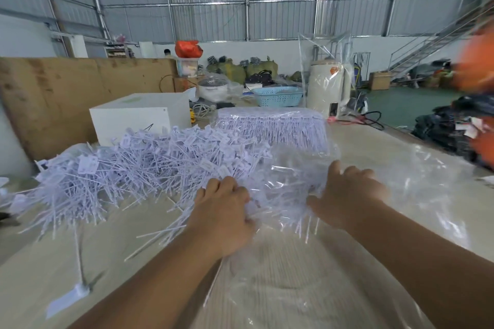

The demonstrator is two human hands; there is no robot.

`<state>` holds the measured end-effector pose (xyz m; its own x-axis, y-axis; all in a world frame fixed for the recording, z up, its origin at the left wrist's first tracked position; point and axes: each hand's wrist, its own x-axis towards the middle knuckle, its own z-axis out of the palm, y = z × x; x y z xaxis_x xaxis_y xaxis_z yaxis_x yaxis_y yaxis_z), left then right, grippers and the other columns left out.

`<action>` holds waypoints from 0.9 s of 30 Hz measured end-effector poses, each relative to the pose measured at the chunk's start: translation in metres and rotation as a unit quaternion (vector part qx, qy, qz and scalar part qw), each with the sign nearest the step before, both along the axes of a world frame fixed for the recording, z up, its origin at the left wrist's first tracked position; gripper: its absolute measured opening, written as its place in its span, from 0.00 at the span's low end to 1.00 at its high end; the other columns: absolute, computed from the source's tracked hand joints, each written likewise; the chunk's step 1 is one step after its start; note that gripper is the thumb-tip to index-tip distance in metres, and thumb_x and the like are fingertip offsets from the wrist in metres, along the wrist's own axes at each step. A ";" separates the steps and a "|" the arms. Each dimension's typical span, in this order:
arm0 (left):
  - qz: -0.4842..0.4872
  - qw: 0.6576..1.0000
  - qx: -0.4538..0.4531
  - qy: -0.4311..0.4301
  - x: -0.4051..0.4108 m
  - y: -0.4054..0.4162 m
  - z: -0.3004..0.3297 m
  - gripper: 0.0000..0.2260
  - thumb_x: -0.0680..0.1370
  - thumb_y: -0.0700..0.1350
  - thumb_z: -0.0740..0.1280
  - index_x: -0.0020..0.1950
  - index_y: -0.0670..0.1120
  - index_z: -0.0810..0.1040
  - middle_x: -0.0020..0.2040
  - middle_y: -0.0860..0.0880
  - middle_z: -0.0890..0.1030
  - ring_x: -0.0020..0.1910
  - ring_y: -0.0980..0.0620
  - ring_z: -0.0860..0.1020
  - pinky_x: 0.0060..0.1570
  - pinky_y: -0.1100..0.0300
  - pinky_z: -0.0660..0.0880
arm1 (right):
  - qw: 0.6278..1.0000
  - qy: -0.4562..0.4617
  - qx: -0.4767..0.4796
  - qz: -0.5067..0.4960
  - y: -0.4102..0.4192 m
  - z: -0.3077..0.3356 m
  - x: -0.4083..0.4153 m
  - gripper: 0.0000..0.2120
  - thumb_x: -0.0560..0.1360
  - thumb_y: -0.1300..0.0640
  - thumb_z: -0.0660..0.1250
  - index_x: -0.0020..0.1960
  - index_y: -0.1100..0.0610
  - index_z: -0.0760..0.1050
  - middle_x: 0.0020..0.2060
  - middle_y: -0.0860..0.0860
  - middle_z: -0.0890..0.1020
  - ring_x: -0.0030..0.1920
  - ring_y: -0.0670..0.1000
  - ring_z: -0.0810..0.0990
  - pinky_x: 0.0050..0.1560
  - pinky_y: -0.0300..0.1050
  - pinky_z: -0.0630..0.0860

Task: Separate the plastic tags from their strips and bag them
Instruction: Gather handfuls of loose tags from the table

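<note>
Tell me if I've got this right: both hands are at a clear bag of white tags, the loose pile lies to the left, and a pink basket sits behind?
Not quite. In the head view the basket is light blue, not pink. The rest holds: the left hand and right hand are at the clear bag, with the loose pile to the left.

Loose tags (139,165) left of bag (294,181), box (141,117) seemingly behind.
</note>
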<state>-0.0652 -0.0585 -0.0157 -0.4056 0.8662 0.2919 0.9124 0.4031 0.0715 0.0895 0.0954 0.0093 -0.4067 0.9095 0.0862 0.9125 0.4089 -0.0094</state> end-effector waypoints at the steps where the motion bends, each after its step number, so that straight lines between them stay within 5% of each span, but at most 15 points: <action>1: 0.004 1.000 -0.015 0.013 0.000 0.000 0.000 0.20 0.74 0.57 0.62 0.64 0.53 0.71 0.62 0.54 0.67 0.62 0.51 0.62 0.63 0.54 0.60 | 0.999 0.008 -0.035 -0.010 0.007 -0.008 0.003 0.42 0.72 0.31 0.54 0.77 0.54 0.49 0.70 0.59 0.66 0.67 0.61 0.66 0.56 0.57 0.72; 4: -0.010 0.999 -0.040 0.020 -0.001 0.000 0.002 0.23 0.75 0.63 0.58 0.64 0.52 0.72 0.61 0.54 0.69 0.62 0.51 0.65 0.62 0.53 0.61 | 0.992 0.039 -0.111 0.034 0.020 -0.024 0.005 0.40 0.72 0.30 0.50 0.78 0.49 0.48 0.75 0.59 0.59 0.72 0.63 0.59 0.67 0.62 0.64; 7: -0.029 0.996 -0.036 -0.075 -0.005 -0.007 0.010 0.29 0.73 0.73 0.53 0.59 0.54 0.75 0.58 0.57 0.71 0.60 0.54 0.66 0.62 0.53 0.61 | 0.990 0.022 -0.113 0.084 0.023 -0.025 -0.003 0.38 0.73 0.29 0.45 0.78 0.45 0.43 0.78 0.54 0.54 0.76 0.62 0.52 0.70 0.63 0.58; 12: -0.019 0.988 0.020 -0.155 -0.020 -0.016 0.018 0.23 0.76 0.69 0.54 0.53 0.53 0.76 0.55 0.56 0.76 0.57 0.54 0.72 0.59 0.52 0.69 | 0.984 -0.032 -0.076 0.156 0.021 -0.033 -0.032 0.38 0.70 0.29 0.39 0.77 0.43 0.49 0.78 0.53 0.53 0.74 0.65 0.54 0.68 0.63 0.59; 18: -0.010 0.972 0.045 -0.229 -0.026 -0.021 0.018 0.14 0.76 0.64 0.61 0.48 0.55 0.75 0.50 0.57 0.73 0.41 0.55 0.77 0.21 0.59 0.72 | 0.982 -0.003 -0.071 0.172 0.020 -0.037 -0.066 0.33 0.75 0.31 0.43 0.77 0.41 0.50 0.76 0.51 0.57 0.72 0.62 0.57 0.68 0.60 0.60; 22: -0.012 0.978 0.040 -0.205 -0.026 -0.021 0.017 0.13 0.75 0.64 0.62 0.49 0.57 0.76 0.49 0.58 0.76 0.44 0.55 0.78 0.39 0.54 0.80 | 0.977 -0.032 -0.076 0.196 0.017 -0.033 -0.075 0.30 0.78 0.36 0.45 0.77 0.44 0.52 0.78 0.53 0.53 0.73 0.64 0.54 0.68 0.62 0.58; 27: -0.018 0.981 0.042 -0.188 -0.026 -0.023 0.019 0.12 0.76 0.62 0.64 0.50 0.56 0.76 0.45 0.57 0.77 0.44 0.56 0.77 0.49 0.54 0.77 | 0.972 -0.008 -0.082 0.220 0.004 -0.028 -0.084 0.22 0.80 0.44 0.48 0.70 0.52 0.63 0.68 0.56 0.65 0.68 0.62 0.62 0.64 0.58 0.62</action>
<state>-0.0912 -0.0819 0.0035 -0.4671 0.8617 0.1981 0.8291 0.3490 0.4368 0.0058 0.0997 -0.0186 -0.7594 0.6482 -0.0557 0.6503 0.7538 -0.0944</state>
